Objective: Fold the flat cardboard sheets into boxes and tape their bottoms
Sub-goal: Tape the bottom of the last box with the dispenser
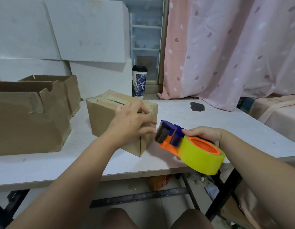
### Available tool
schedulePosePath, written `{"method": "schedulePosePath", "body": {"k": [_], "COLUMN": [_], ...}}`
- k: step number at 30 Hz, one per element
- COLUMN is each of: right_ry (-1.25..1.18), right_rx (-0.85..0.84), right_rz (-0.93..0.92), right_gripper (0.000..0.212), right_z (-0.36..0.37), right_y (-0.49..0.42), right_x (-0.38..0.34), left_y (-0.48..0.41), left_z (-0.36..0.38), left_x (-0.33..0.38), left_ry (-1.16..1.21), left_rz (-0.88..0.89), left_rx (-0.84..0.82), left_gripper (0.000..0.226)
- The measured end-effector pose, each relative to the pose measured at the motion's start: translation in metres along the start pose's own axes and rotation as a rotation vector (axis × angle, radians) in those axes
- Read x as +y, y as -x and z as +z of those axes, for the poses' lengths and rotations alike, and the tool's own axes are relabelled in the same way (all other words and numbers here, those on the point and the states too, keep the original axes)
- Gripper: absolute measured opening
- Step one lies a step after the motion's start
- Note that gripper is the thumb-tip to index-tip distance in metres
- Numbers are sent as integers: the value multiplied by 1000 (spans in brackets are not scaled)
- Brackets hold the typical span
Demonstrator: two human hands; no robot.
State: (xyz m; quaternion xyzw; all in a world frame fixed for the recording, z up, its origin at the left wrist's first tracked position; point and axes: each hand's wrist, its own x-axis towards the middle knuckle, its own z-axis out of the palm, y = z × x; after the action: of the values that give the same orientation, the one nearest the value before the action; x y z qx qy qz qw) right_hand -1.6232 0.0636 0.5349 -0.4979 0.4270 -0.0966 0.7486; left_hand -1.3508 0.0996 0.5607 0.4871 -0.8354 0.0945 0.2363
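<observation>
1 closed cardboard box (102,119) sits in the middle of the white bench (209,116), resting on a broad face with its taped seam turned up. Its long axis runs left to right across the bench, the right end slanted nearer to the person, and the seam follows that same line.

The left hand (130,123) lies spread over the box's near right corner. One finger is along the top edge and the others press flat down the side, pointing right.

The right hand (206,133) is wrapped around the handle of 1 orange and blue tape dispenser (169,138), which carries 1 yellow-green tape roll (201,157). The dispenser's toothed end points left at the box's short right face, just beside the left fingertips. I cannot tell whether it touches them. The roll end hangs over the near bench edge.

At the left of the bench stand 2 more cardboard boxes, both open at the top: a larger torn box (27,121) in front and a smaller open box (70,90) just behind it.

Behind the closed box, 1 lidded paper cup (139,81) stands upright beside stacked white cartons (87,30). There is 1 dark stain (197,106) on the bench at the far right, and a pink curtain (226,47) hangs behind it.
</observation>
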Motion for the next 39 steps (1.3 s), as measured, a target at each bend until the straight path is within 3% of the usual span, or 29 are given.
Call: {"method": "schedulePosePath", "body": {"k": [1, 5, 7, 10, 13, 17, 22, 27, 31, 39], "right_ry": [-18, -51, -72, -86, -112, -144, -135, -120, -138, -49], "right_rx": [-7, -17, 6, 34, 49, 80, 145, 155, 190, -13], "right_rz": [-19, -93, -126, -169, -200, -244, -339, -417, -466, -530], "right_gripper": [79, 65, 66, 68, 69, 69, 70, 69, 65, 44], "right_z": [-1, -6, -8, -12, -13, -14, -12, -5, 4, 42], "right_y": [2, 6, 7, 8, 9, 11, 12, 13, 9, -1], "right_x": [1, 6, 6, 7, 7, 8, -1, -17, -34, -71], "left_y": [0, 0, -1, -1, -1, -1, 6, 12, 15, 14], "left_z": [1, 4, 6, 8, 11, 7, -2, -7, -10, -14], "left_x": [0, 5, 6, 7, 8, 3, -3, -11, -23, -25], "left_ry": [-22, -76, -82, -33, -7, 36, 239, 273, 331, 162], "left_rz": [4, -39, -57, -5, 22, -22, -115, -62, -172, -259], "left_rx": [10, 52, 90, 175, 220, 149, 113, 101, 82, 241], "left_gripper": [44, 81, 68, 29, 15, 21, 58, 41, 43, 37]}}
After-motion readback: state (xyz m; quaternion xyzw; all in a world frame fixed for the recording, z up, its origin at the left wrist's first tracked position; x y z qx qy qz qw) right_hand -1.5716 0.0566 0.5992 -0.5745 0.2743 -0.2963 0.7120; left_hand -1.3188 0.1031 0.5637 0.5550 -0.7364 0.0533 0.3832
